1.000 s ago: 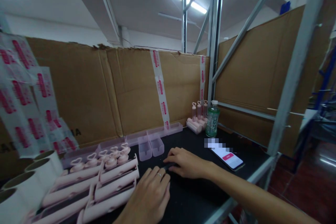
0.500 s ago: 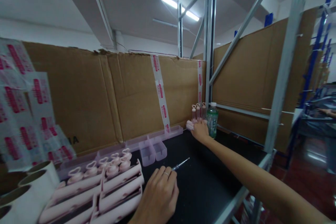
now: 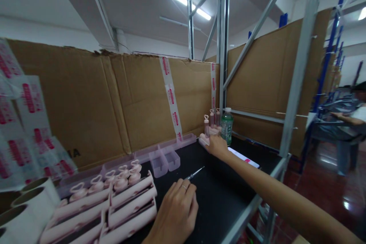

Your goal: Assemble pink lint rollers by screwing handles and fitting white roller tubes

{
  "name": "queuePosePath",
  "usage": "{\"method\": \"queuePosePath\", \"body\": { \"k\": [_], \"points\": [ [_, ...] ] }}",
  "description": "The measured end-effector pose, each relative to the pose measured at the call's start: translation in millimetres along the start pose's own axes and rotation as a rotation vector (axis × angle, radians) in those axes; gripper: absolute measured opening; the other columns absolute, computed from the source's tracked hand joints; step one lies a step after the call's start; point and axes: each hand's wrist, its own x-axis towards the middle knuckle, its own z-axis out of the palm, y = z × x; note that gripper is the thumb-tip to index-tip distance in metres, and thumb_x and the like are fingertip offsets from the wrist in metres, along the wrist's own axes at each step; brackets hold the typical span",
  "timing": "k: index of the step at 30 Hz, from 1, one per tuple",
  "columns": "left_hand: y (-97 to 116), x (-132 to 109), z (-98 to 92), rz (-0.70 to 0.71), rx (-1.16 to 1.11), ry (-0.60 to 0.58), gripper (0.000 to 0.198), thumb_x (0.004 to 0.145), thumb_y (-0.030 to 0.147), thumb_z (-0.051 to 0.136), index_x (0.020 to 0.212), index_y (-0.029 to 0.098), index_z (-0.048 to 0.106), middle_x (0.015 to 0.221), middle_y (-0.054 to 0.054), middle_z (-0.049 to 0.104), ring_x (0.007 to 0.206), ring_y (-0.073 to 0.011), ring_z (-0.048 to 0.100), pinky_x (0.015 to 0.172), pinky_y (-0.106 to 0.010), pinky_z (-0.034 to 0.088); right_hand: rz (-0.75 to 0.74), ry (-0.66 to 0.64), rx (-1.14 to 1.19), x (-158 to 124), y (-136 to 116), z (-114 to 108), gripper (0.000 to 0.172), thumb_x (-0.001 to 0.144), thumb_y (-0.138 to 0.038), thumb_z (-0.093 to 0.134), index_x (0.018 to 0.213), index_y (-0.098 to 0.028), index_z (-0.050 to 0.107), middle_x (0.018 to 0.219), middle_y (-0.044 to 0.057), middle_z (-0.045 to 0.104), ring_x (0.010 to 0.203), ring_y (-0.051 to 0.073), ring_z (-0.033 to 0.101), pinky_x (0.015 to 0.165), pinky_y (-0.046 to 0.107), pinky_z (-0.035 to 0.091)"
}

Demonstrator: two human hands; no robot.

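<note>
My left hand [image 3: 177,207] rests palm down on the black tabletop, closed around a small screwdriver [image 3: 196,173] whose thin metal shaft points forward and right. At the far end my right hand [image 3: 217,146] is closed on a pale pink plastic holder [image 3: 204,140]; its fingertips are partly hidden. Clear tubes with heart-shaped pink tops [image 3: 206,126] stand upright there. Left of my left hand lie several pink plastic cylinder housings [image 3: 133,207] in rows, with pink heart-topped pieces [image 3: 121,183] behind them.
A green-labelled bottle [image 3: 227,126] and a phone [image 3: 243,157] are beside my right hand. Translucent lilac trays [image 3: 160,164] line the cardboard wall [image 3: 145,103]. White rolls [image 3: 42,198] stand at left. A metal frame post [image 3: 297,65] rises at right; another person works beyond it.
My right hand has shifted the pink holder slightly, and one heart-topped tube now stands nearer. The phone has come into view. My left hand keeps the screwdriver; the view has turned a little right.
</note>
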Motion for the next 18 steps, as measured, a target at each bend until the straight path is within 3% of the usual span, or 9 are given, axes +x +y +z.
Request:
{"method": "queuePosePath", "body": {
  "k": [7,18],
  "points": [
    [4.9,4.6,-6.6,-0.050,-0.069,-0.013,0.019,0.098,0.008,0.044,0.101,0.019,0.060,0.099,-0.007,0.066,0.096,-0.0283,0.064,0.090,-0.056,0.056,-0.077,-0.005,0.064,-37.0,-20.7,-13.5,0.034,0.102,-0.040,0.064,0.123,-0.013,0.062,0.120,0.011,0.062,0.107,0.024,0.063,0.093,0.044,0.057],
    [7.3,2.5,-12.1,-0.105,-0.108,-0.031,0.021,0.099,0.008,0.042,0.101,0.018,0.061,0.100,-0.007,0.064,0.097,-0.0261,0.062,0.091,-0.050,0.054,-0.056,-0.009,0.064,-34.8,-47.8,-17.2,0.031,0.102,-0.037,0.065,0.121,-0.012,0.062,0.120,0.011,0.062,0.106,0.024,0.063,0.091,0.043,0.057]
  ]
}}
